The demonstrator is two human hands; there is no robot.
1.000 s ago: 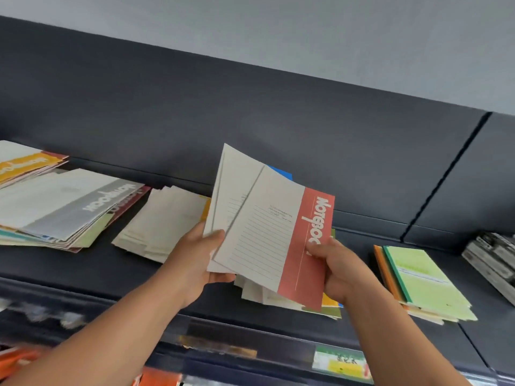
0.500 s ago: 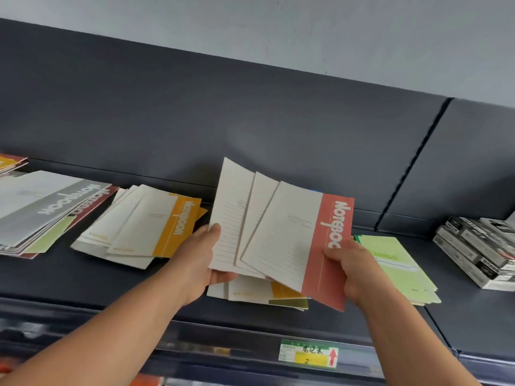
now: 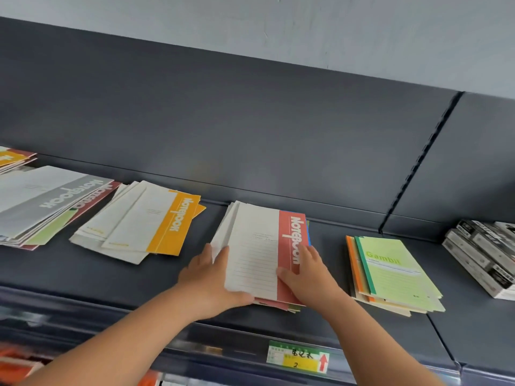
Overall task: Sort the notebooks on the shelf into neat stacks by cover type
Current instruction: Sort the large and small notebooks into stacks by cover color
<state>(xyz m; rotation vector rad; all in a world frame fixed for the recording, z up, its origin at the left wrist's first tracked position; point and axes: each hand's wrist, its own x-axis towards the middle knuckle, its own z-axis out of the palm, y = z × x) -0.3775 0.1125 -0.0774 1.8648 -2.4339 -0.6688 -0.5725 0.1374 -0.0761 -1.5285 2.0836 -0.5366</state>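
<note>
Hands square up a stack of cream paper notebooks with a red title band (image 3: 256, 246), seen from the head camera. The stack lies flat on the dark grey metal shelf (image 3: 328, 246). The left hand (image 3: 207, 277) presses straight fingers (image 3: 223, 253) against the fanned left edge. The right hand (image 3: 309, 274) lies open on the red band, probably steadying the stack. Bare shelf separates it from the loose yellow-banded notebook pile (image 3: 156, 221) on the left and the green-covered notebook pile (image 3: 395, 271) on the right.
</note>
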